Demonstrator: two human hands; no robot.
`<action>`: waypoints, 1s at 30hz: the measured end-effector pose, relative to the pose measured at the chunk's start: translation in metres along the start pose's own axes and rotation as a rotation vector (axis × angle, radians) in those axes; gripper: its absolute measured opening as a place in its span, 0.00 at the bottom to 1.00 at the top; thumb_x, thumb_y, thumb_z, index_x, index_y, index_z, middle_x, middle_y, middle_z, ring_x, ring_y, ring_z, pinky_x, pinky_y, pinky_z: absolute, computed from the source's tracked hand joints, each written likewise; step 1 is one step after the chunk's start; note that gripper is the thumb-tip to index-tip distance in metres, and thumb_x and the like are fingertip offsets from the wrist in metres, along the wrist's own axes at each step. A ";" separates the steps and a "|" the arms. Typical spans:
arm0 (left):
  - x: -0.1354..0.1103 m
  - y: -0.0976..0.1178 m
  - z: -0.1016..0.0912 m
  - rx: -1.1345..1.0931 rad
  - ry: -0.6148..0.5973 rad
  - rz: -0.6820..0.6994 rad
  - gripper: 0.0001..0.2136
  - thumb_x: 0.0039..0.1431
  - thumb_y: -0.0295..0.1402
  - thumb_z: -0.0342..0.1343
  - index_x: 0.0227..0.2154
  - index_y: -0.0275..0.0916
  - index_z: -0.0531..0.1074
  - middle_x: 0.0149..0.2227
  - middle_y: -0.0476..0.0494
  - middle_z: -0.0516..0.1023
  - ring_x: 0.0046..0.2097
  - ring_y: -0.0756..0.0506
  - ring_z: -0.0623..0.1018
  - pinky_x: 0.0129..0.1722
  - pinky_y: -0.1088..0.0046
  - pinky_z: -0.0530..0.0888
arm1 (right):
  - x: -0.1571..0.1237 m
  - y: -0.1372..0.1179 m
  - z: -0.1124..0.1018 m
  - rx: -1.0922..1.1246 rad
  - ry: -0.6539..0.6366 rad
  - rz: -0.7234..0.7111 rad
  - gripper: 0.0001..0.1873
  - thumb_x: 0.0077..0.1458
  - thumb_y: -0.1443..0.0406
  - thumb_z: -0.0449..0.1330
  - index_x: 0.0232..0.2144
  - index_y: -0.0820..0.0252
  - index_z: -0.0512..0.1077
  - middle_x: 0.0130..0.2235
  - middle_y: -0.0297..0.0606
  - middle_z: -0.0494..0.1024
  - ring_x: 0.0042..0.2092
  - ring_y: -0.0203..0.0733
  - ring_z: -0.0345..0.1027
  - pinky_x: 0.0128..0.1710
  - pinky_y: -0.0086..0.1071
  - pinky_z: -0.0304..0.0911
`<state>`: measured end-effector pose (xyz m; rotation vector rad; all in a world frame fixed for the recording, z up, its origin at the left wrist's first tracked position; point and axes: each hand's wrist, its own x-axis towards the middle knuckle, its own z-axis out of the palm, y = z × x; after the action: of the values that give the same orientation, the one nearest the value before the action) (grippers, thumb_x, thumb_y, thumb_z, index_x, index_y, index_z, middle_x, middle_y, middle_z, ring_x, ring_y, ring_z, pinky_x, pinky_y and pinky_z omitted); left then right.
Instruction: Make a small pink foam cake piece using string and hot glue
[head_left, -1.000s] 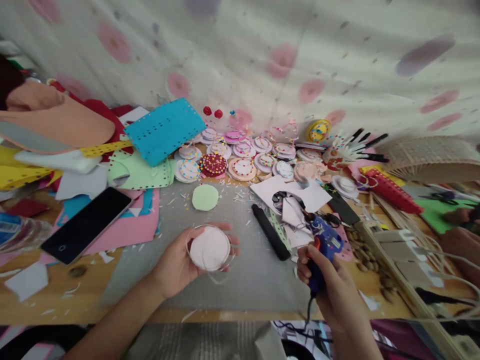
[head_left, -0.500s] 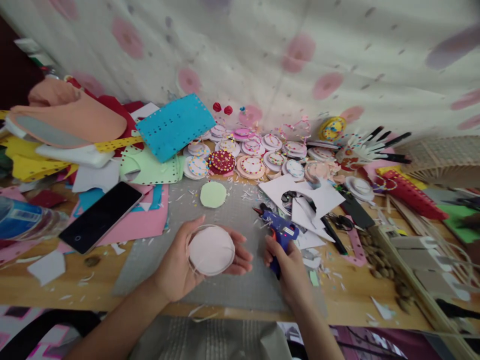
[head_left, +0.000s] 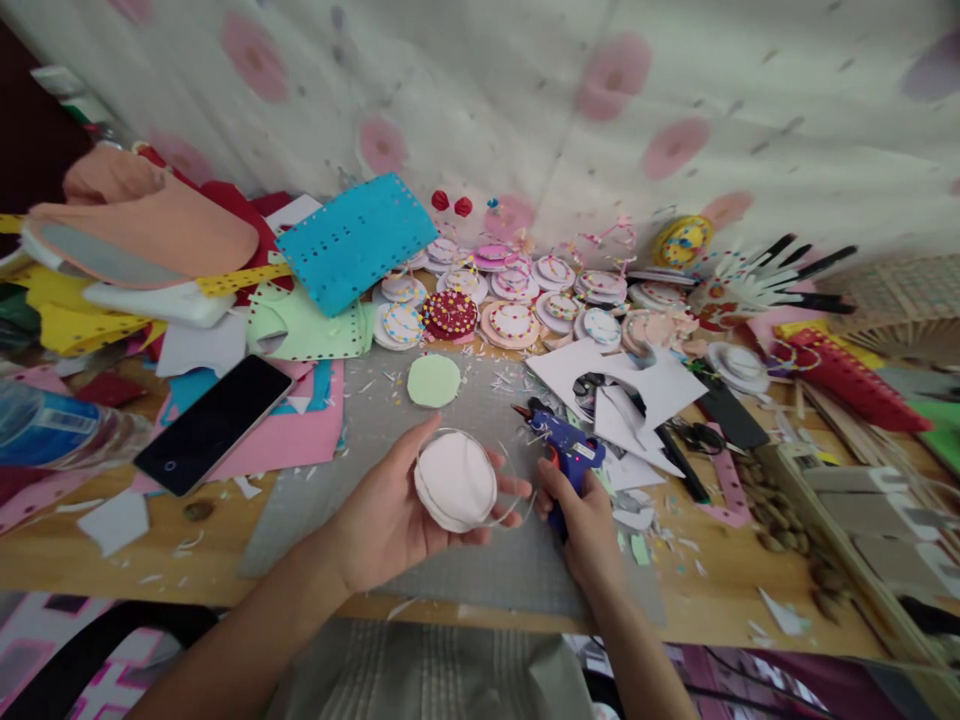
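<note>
My left hand (head_left: 390,525), palm up, cradles a white round disc (head_left: 454,480), thumb along its edge and fingertips showing past the far side. A thin pale loop (head_left: 525,480) circles the disc and sticks out to the right of it. My right hand (head_left: 581,510) is wrapped around the handle of a blue hot glue gun (head_left: 562,440), whose nozzle points to the upper left, above the grey cutting mat (head_left: 337,530). Just beyond the left hand lies a pale green disc (head_left: 433,380).
Little decorated hats (head_left: 510,325) stand in rows at the back. On the left are a phone (head_left: 214,425), a plastic bottle (head_left: 60,425) and a blue perforated sheet (head_left: 356,240). Cut white paper (head_left: 645,385), scissors (head_left: 701,435) and a marker (head_left: 682,465) lie on the right.
My left hand has shifted right, nearer the glue gun, and the disc has tilted. The loop now sticks out further on the right. My right hand still grips the gun.
</note>
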<state>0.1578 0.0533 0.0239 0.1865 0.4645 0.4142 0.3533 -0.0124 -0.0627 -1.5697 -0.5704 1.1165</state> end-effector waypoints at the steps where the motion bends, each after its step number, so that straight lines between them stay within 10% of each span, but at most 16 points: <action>1: -0.001 0.000 0.000 -0.006 -0.021 -0.001 0.28 0.66 0.47 0.40 0.43 0.25 0.75 0.46 0.22 0.79 0.44 0.35 0.81 0.40 0.67 0.75 | 0.002 -0.001 0.000 -0.008 0.001 -0.006 0.19 0.50 0.51 0.65 0.28 0.56 0.63 0.17 0.23 0.66 0.21 0.33 0.58 0.24 0.27 0.56; 30: 0.001 -0.010 -0.001 0.302 -0.063 0.259 0.16 0.65 0.34 0.46 0.50 0.32 0.71 0.49 0.29 0.78 0.52 0.37 0.77 0.53 0.58 0.71 | -0.002 -0.007 0.002 -0.228 0.063 -0.011 0.20 0.49 0.49 0.63 0.28 0.57 0.64 0.18 0.24 0.67 0.22 0.36 0.61 0.26 0.29 0.58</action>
<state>0.1611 0.0452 0.0198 0.5546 0.4409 0.5895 0.3517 -0.0107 -0.0556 -1.7888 -0.6815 1.0175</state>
